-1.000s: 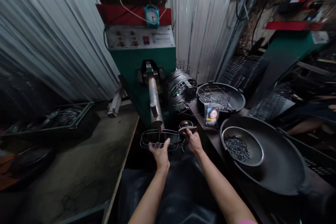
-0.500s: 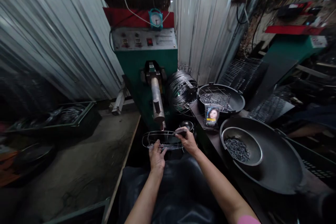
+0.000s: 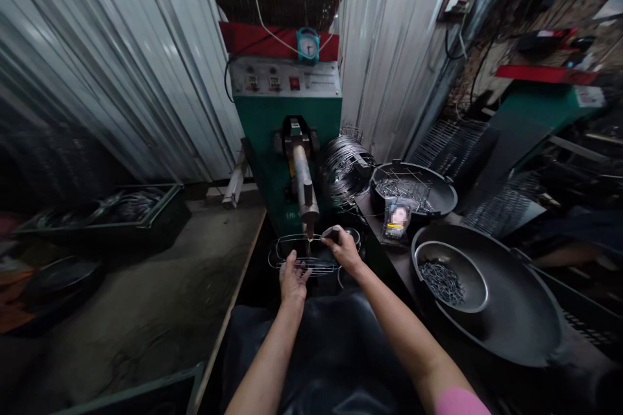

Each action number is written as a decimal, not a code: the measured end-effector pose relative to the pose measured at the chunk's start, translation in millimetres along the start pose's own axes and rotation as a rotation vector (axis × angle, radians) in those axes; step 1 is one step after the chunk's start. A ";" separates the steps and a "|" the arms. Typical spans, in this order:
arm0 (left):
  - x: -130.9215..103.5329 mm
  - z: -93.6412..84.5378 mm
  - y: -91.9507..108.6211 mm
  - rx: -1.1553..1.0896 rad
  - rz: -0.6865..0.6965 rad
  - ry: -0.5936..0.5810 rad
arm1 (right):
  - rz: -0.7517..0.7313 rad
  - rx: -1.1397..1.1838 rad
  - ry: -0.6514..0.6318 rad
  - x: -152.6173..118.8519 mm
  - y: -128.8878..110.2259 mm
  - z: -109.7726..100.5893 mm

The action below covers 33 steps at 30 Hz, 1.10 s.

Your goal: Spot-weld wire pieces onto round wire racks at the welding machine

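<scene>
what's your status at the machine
Left hand at wire frame. Right hand gripping dark flat piece. Metal arm above, tip by frame, contact unclear.

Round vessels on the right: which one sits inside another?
The small bright-rimmed metal bowl, holding short metal pieces. It sits in the large dark pan; the farther dark pan, holding wire parts, stands separately.

From the frame [image 3: 318, 267], the widest way lies at 9 o'clock, over the board [image 3: 238, 292] to bare floor [image 3: 211, 233]. At 12 the rod [image 3: 302, 175] blocks passage; the coil [image 3: 346, 168] stands at 1, a pan [image 3: 445, 193] at 2, the big pan [image 3: 523, 318] at 3. The right grip [image 3: 346, 251] and block [image 3: 331, 233] crowd the rim at 3, the left grip [image 3: 293, 282] at 7; the lap [image 3: 316, 343] fills 6.
</scene>
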<state>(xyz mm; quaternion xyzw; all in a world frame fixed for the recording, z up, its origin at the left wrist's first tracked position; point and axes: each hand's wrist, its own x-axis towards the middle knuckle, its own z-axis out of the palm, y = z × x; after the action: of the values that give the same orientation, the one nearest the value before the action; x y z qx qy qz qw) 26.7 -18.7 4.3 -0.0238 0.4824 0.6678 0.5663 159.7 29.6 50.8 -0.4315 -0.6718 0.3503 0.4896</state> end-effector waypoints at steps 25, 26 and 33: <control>-25.0 9.1 -35.5 0.129 0.087 0.006 | 0.292 0.443 0.370 -38.2 63.3 -37.0; -24.8 9.7 -35.8 0.112 0.089 0.010 | 0.281 0.446 0.377 -37.3 62.7 -36.7; -21.1 7.2 -29.7 0.026 0.021 -0.032 | 0.202 0.327 0.318 -39.0 52.8 -48.1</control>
<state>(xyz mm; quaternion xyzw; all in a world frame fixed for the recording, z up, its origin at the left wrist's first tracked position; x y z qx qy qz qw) 61.1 -32.5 2.0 -0.0005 0.4821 0.6678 0.5671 224.2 16.2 3.1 -0.4613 -0.4741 0.4292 0.6149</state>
